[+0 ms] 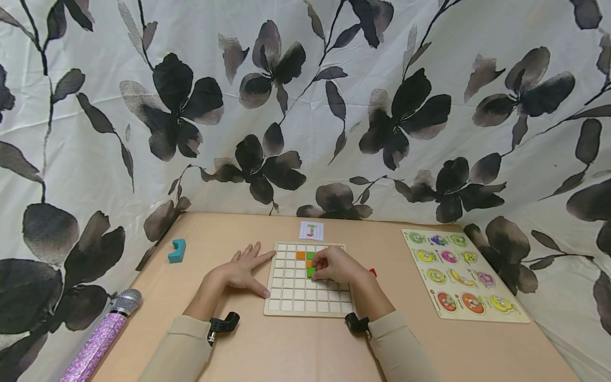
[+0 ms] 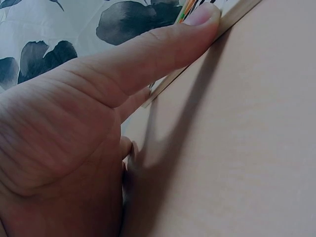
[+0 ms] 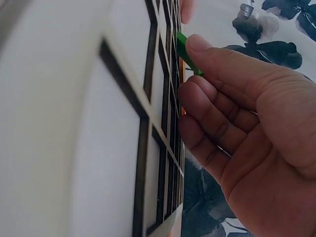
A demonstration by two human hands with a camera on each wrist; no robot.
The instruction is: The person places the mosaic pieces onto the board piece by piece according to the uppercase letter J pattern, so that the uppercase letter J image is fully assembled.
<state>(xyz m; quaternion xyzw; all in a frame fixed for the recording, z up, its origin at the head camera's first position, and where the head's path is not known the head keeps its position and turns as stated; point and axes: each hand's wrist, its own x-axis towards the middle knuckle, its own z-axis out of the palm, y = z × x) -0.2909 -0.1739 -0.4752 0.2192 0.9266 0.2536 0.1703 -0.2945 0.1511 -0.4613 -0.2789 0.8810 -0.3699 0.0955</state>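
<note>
A pale grid board lies on the table between both hands. My left hand rests at its left side, fingers spread, with the thumb against the board's edge in the left wrist view. Thumb and fingers of my right hand pinch a green square tile, tilted at the board's surface. Above it in the grid sit an orange tile, partly covered by the fingers, and another green tile. One more orange tile sits to the left of that green one.
Behind the board lies a small pattern card. A red piece shows partly beside the right wrist. A fruit picture board lies at right, a teal block at left, and a glittery microphone at the near left edge.
</note>
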